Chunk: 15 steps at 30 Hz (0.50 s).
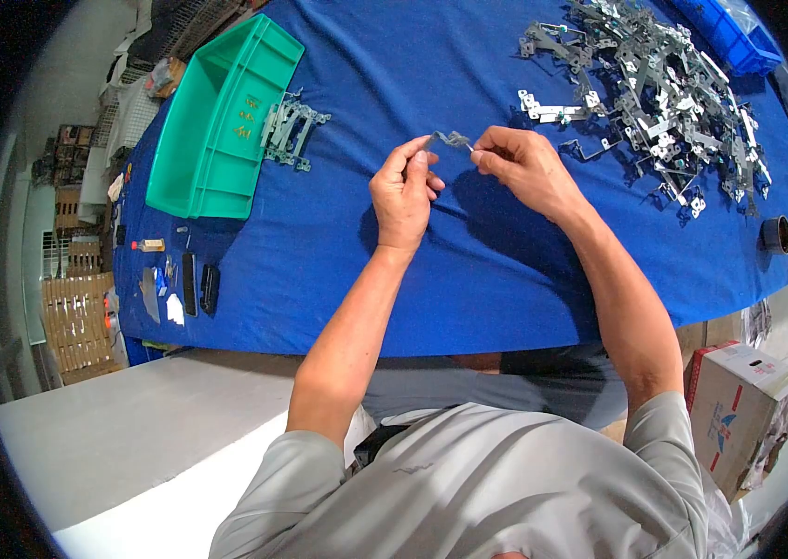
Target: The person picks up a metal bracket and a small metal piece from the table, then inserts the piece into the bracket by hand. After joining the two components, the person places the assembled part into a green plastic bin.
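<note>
Over the middle of the blue cloth, a small grey metal bracket (451, 140) spans the space between my two hands. My left hand (402, 191) pinches its left end between thumb and fingertips. Closed at the right end, my right hand (526, 168) has thumb and forefinger together, with a small bright tip showing at them. A big loose heap of similar metal brackets (659, 102) lies to the right, a few pieces spread toward my right hand. On the left, a small neat stack of brackets (293, 132) sits against a green plastic bin (231, 177).
A blue bin (739, 42) stands at the far right corner, and dark round cups (776, 235) near the right edge. Small bottle (149, 246), black objects (210, 289) and scraps lie at the left. A cardboard box (739, 401) is on the floor at right.
</note>
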Motion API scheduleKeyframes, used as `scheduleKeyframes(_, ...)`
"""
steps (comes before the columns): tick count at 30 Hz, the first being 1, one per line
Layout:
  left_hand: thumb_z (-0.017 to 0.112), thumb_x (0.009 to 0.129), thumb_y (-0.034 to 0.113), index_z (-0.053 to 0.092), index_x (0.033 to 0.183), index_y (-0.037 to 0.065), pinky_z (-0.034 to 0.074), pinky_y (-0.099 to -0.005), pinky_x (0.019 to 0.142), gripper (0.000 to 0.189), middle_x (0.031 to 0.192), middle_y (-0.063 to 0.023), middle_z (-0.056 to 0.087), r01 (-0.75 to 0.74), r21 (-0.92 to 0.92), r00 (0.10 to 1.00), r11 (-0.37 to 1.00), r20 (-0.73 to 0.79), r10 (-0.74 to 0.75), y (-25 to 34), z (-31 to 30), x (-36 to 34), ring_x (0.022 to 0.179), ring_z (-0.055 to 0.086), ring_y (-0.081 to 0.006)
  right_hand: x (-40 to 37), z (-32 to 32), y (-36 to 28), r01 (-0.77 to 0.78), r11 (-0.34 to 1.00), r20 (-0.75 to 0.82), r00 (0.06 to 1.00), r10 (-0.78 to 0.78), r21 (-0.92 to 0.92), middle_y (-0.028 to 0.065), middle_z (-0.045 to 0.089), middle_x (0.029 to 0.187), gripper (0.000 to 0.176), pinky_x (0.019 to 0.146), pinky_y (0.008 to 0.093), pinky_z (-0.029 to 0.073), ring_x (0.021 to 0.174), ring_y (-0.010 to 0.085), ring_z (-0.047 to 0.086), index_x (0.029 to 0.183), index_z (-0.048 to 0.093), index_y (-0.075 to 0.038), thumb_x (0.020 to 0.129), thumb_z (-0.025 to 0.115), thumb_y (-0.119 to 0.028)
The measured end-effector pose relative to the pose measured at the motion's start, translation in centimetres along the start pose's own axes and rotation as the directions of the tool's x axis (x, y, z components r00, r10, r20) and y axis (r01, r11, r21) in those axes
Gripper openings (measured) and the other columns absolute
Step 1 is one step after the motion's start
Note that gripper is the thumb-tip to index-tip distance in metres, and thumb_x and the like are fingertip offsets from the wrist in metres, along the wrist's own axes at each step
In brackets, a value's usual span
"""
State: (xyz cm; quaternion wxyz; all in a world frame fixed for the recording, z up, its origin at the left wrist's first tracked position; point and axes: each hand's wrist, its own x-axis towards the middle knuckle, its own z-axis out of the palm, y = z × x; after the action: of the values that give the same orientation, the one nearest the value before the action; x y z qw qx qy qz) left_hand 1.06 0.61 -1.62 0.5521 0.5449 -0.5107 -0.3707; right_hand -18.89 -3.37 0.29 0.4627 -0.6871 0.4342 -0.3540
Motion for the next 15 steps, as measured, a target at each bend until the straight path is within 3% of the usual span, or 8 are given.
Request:
scheduleKeyframes(2,0.058,0.103,0.01,0.068,0.121,0.0,0.049,-0.0206,0.052,0.023,0.092,-0.0073,0.071,0.003,0.0,1.0,1.0,0.005,-0.003,0.01,-0.03,0.04,0.064,0.064,-0.0088,0.0,-0.16,-0.27,-0.03,0.999,0.027,0.999,0.029,0.015,0.0023,0.065,0.075,0.021,0.059,0.0282,0.043,0.067,0.0077,0.055,0.096,0.068,0.001,0.096,0.066,-0.02)
scheduleKeyframes(5,0.058,0.103,0.009,0.069,0.122,0.0,0.049,-0.0205,0.054,0.023,0.092,-0.0065,0.071,0.004,-0.001,1.0,1.0,0.014,-0.004,0.05,-0.03,0.03,0.064,0.064,-0.0089,0.05,-0.24,-0.15,-0.033,0.999,0.028,0.999,0.034,-0.032,0.002,0.065,0.075,0.021,0.058,0.0283,0.042,0.066,0.0077,0.055,0.096,0.068,0.0,0.096,0.066,-0.021)
scheduleKeyframes(8,0.059,0.102,0.008,0.07,0.122,0.002,0.05,-0.0205,0.056,0.023,0.094,-0.0062,0.071,-0.072,0.061,0.997,0.995,0.021,0.071,-0.14,-0.15,0.09,0.068,0.064,-0.0094,0.09,-0.08,0.13,0.002,0.997,-0.018,1.0,-0.004,-0.083,0.0117,0.064,0.067,0.023,0.059,0.0365,0.047,0.062,0.0175,0.062,0.095,0.07,0.001,0.093,0.066,-0.022)
scheduleKeyframes(11,0.061,0.1,0.006,0.072,0.12,0.003,0.051,-0.0207,0.059,0.023,0.1,-0.0068,0.07,-0.133,0.11,0.99,0.985,0.063,0.126,0.4,-0.22,0.15,0.074,0.065,-0.0097,0.09,0.06,0.23,-0.016,1.0,-0.022,1.0,0.015,-0.026,0.0099,0.065,0.068,0.021,0.06,0.0339,0.051,0.062,0.0159,0.063,0.097,0.069,0.001,0.094,0.064,-0.019)
scheduleKeyframes(15,0.061,0.099,0.005,0.074,0.117,0.003,0.051,-0.0209,0.062,0.022,0.106,-0.0076,0.069,-0.193,0.109,0.979,0.975,0.085,0.184,0.38,-0.25,0.13,0.078,0.065,-0.0097,-0.01,-0.18,-0.26,-0.164,0.971,0.034,0.986,0.16,0.172,0.0064,0.068,0.08,0.02,0.064,0.029,0.055,0.069,0.0121,0.064,0.105,0.069,0.0,0.097,0.063,-0.017)
